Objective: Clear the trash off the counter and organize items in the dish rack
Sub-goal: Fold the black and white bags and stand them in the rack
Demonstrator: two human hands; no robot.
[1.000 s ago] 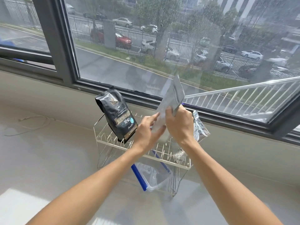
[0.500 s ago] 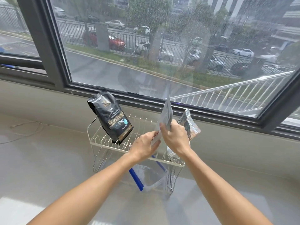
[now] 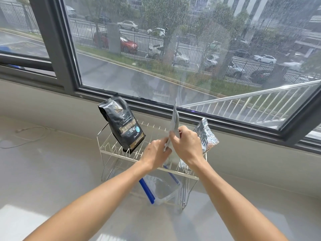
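A white wire dish rack [image 3: 111, 152] stands on the pale counter under the window. A black coffee bag [image 3: 122, 125] leans upright in its left slots. A silver foil pouch [image 3: 205, 135] sits tilted at its right end. Both hands hold a thin grey pouch [image 3: 175, 119] edge-on and upright above the rack's middle. My left hand [image 3: 157, 153] pinches its lower edge, and my right hand [image 3: 186, 146] grips it just above. Under the rack lies a clear bag with a blue zip strip [image 3: 147, 190].
A dark-framed window [image 3: 57, 49] runs along the back, with a low ledge beneath it. A thin white cord [image 3: 33, 136] trails on the counter at far left. The pale counter [image 3: 52, 180] spreads left and in front of the rack.
Both hands have lowered the grey pouch toward the rack and turned it edge-on. The view has shifted slightly left.
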